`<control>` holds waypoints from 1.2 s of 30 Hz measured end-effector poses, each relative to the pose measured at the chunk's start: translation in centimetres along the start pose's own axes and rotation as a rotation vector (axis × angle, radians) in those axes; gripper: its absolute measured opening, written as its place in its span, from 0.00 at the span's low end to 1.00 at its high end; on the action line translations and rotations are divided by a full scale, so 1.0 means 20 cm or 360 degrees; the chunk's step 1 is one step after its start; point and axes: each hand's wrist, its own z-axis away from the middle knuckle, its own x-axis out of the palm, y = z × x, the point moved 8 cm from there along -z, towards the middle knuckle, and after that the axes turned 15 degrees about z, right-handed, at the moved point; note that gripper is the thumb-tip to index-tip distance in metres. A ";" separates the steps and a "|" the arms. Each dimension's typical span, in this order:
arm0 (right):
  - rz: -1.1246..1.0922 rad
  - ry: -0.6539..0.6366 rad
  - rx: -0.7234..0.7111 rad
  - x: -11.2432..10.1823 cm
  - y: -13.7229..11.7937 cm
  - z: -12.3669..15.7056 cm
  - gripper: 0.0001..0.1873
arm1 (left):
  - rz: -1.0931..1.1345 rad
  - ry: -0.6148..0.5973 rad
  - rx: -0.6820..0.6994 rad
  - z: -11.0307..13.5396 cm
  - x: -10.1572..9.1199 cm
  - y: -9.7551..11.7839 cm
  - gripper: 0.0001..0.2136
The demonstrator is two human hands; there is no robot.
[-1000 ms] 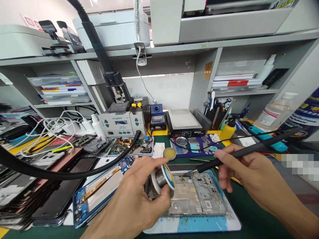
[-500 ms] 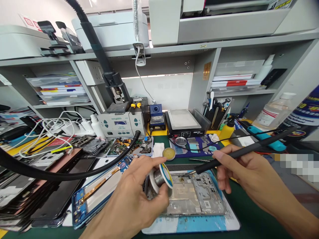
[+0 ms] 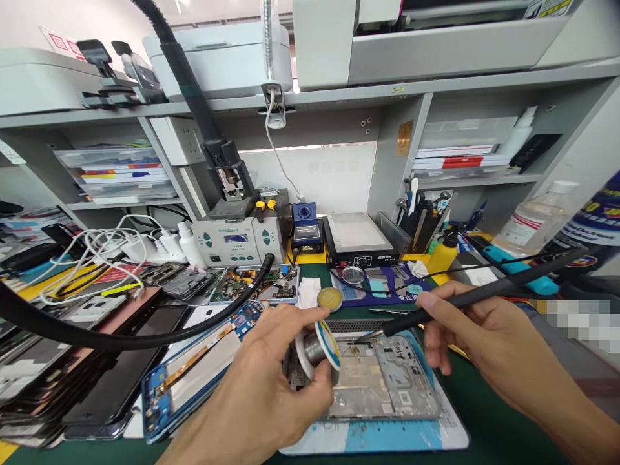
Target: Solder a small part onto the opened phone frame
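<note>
My left hand (image 3: 271,381) is closed around a small spool of solder wire (image 3: 316,349), pinching its white flanges between thumb and fingers. In my right hand (image 3: 477,336) is a black soldering iron (image 3: 450,303), gripped like a pen. Its metal tip points left and down at the upper edge of a grey metal phone frame (image 3: 407,381). Whether the tip touches the frame I cannot tell. The frame lies flat on a white and blue mat (image 3: 407,436), and the left hand and spool hide its left part.
Just beyond the frame sits a round tin of yellowish paste (image 3: 330,298). Phone parts and a blue phone frame (image 3: 167,394) cover the left side. A black hose (image 3: 194,336) arches across them. At the back stand a rework station (image 3: 235,242) and a heating plate (image 3: 361,234).
The whole view has shifted slightly. The spool is turned a little in my left hand; the iron's tip stays over nearly the same part of the frame.
</note>
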 end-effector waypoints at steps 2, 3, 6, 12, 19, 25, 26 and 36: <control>-0.0001 -0.0006 -0.0016 0.00 -0.01 0.00 0.20 | 0.0023 0.0001 0.0009 0.00 0.00 0.01 0.22; -0.0005 -0.0009 -0.0023 0.00 -0.01 0.00 0.20 | 0.0032 0.0005 0.0009 0.00 0.00 0.01 0.21; -0.0026 -0.0013 -0.0048 0.01 -0.02 0.00 0.19 | 0.0046 0.0015 0.0011 -0.01 -0.01 0.01 0.21; -0.0093 0.0036 -0.0005 0.02 -0.04 0.02 0.19 | 0.0039 0.0009 -0.0014 0.00 -0.02 0.00 0.23; -0.0100 0.0055 0.0010 0.01 -0.05 0.03 0.19 | 0.0044 -0.0003 -0.0036 0.00 -0.01 -0.02 0.24; -0.0114 0.0033 0.0017 0.01 -0.05 0.03 0.19 | 0.0020 -0.0014 -0.0043 0.00 -0.01 -0.01 0.22; -0.0116 0.0034 0.0019 0.01 -0.05 0.03 0.19 | 0.0021 -0.0013 -0.0050 0.00 -0.01 -0.01 0.22; -0.0102 0.0067 0.0002 0.02 -0.07 0.04 0.19 | 0.0084 -0.0001 -0.0043 0.00 -0.01 0.00 0.22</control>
